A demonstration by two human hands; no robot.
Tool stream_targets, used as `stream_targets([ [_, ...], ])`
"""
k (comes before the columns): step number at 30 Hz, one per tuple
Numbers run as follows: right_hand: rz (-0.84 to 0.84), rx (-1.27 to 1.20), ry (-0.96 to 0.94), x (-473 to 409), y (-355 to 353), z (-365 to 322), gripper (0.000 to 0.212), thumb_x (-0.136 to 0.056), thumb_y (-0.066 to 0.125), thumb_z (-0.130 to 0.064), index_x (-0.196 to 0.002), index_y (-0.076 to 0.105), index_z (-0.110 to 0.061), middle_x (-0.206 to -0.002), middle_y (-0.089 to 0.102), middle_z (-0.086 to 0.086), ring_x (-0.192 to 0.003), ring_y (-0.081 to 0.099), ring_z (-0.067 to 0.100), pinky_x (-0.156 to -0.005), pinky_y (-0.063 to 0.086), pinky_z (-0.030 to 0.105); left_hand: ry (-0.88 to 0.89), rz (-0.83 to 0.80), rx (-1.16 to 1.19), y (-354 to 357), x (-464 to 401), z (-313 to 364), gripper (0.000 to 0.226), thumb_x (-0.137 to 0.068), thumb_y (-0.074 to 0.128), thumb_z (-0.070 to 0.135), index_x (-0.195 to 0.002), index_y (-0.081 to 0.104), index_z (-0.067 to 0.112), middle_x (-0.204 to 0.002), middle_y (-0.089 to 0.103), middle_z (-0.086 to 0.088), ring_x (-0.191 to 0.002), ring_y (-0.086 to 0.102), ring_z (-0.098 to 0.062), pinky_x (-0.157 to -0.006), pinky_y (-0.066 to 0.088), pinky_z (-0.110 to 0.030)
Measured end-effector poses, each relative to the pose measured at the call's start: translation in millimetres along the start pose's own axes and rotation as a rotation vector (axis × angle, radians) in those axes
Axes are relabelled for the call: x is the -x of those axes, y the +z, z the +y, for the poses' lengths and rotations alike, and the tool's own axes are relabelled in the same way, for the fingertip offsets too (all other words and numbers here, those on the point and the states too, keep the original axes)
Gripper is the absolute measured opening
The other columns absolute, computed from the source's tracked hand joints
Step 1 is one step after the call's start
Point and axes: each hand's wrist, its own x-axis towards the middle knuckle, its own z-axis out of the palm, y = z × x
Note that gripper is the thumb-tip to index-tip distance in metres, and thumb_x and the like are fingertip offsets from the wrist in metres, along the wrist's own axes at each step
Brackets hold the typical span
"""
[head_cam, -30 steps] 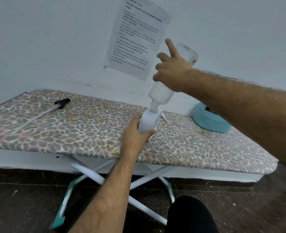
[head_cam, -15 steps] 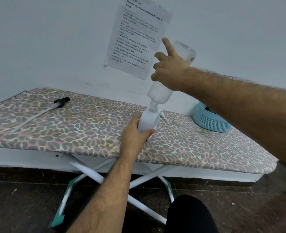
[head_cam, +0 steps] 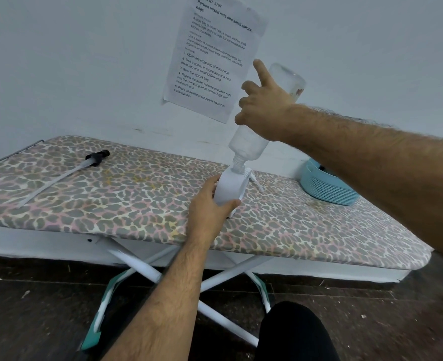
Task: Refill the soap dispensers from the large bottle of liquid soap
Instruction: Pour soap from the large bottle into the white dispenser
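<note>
While the pour was under way, the job looked only partly done. Far out at nine o'clock on the ironing board (head_cam: 137,204) lay a pump top with its long tube (head_cam: 66,175), well apart from everything else. It had a black head and was screwed onto nothing. My guess was that it belonged to a dispenser and would need to go back on later.

Near the middle of the board stood the white soap dispenser (head_cam: 229,188). The left hand (head_cam: 210,212) was wrapped around its side, thumb in front, keeping it steady and upright.

Right above it, at twelve o'clock, the large clear bottle (head_cam: 249,142) was tipped nearly upside down. Its neck was touching the open mouth of the dispenser. The right hand (head_cam: 264,108) gripped the bottle's middle, with one finger sticking straight up. The bottle looked almost empty, and I could not tell if soap was running out or how full the dispenser was.

At three o'clock, near the board's far edge, sat a blue basket (head_cam: 329,191). Something dark was inside, too hidden to name.

Only one dispenser showed, so I could not tell how many were left to fill.
</note>
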Motion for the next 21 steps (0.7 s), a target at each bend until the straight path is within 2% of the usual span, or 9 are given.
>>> stream_targets([
  [2, 0.004, -0.025, 0.017, 2, 4, 0, 0.037, -0.088, 0.064, -0.013, -0.12, 0.063, -0.032, -0.105, 0.065, 0.0, -0.126, 0.045, 0.034, -0.116, 0.001, 0.068, 0.001, 0.001, -0.006, 0, 0, 1, 0.064, -0.079, 0.081, 0.027, -0.135, 0.05, 0.034, -0.097, 0.052, 0.029, -0.085, 0.056, 0.009, -0.057, 0.047, -0.012],
  [6, -0.007, -0.113, 0.074, 9, 13, 1, 0.042, -0.089, 0.063, -0.013, -0.127, 0.059, -0.031, -0.114, 0.064, 0.001, -0.129, 0.043, 0.036, -0.116, 0.004, 0.068, 0.005, 0.008, -0.02, 0, 1, 2, 0.063, -0.079, 0.082, 0.027, -0.134, 0.051, 0.033, -0.094, 0.052, 0.03, -0.084, 0.057, 0.008, -0.059, 0.051, -0.015],
  [11, -0.018, -0.234, 0.16, 21, 33, 1, 0.043, -0.087, 0.061, -0.015, -0.126, 0.057, -0.033, -0.118, 0.063, 0.001, -0.124, 0.047, 0.034, -0.113, 0.014, 0.065, 0.01, 0.011, -0.033, 0, 3, 5, 0.062, -0.079, 0.081, 0.028, -0.133, 0.05, 0.034, -0.097, 0.053, 0.03, -0.083, 0.056, 0.01, -0.052, 0.048, -0.01],
  [18, -0.056, -0.463, 0.3, 40, 68, -13, 0.054, -0.084, 0.062, -0.014, -0.134, 0.049, -0.032, -0.122, 0.058, 0.003, -0.118, 0.049, 0.031, -0.106, 0.026, 0.06, 0.0, 0.018, -0.022, 1, 3, 5, 0.067, -0.078, 0.082, 0.028, -0.136, 0.05, 0.034, -0.105, 0.057, 0.021, -0.091, 0.06, 0.004, -0.062, 0.058, -0.023],
  [21, -0.092, -0.565, 0.358, 51, 83, -23, 0.06, -0.082, 0.066, -0.015, -0.136, 0.044, -0.03, -0.126, 0.056, 0.004, -0.118, 0.049, 0.032, -0.104, 0.031, 0.059, 0.006, 0.018, -0.02, 2, 4, 5, 0.068, -0.078, 0.082, 0.027, -0.137, 0.049, 0.034, -0.109, 0.058, 0.017, -0.091, 0.059, 0.005, -0.058, 0.055, -0.017],
])
